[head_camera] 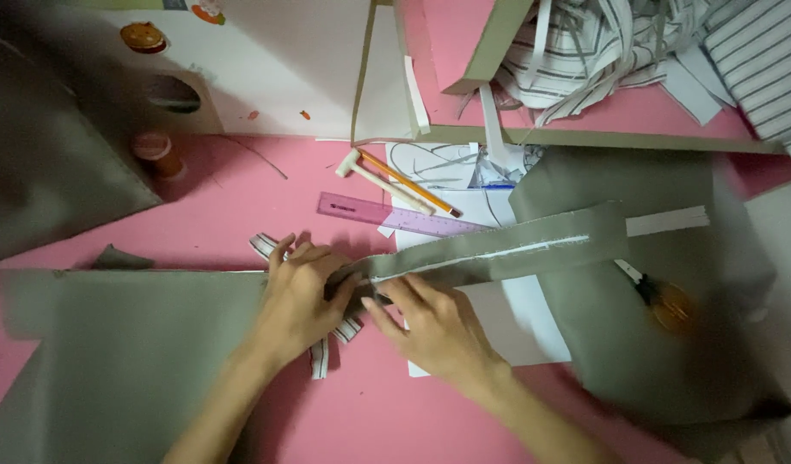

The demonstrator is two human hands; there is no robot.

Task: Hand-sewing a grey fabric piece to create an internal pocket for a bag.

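A long folded strip of grey-green fabric runs from the middle toward the right, with a white edge showing along its fold. My left hand presses down on the strip's left end, fingers bent over it. My right hand rests just right of it, fingertips pinching the strip's lower edge. Under both hands lie striped white fabric strips. A large grey-green fabric panel spreads to the left, and white paper lies beneath the strip.
On the pink surface lie a purple ruler, an orange pencil and a white tool. An orange-handled cutter sits on grey fabric at right. Striped cloth scraps pile up at the back, and a thread spool stands at the left.
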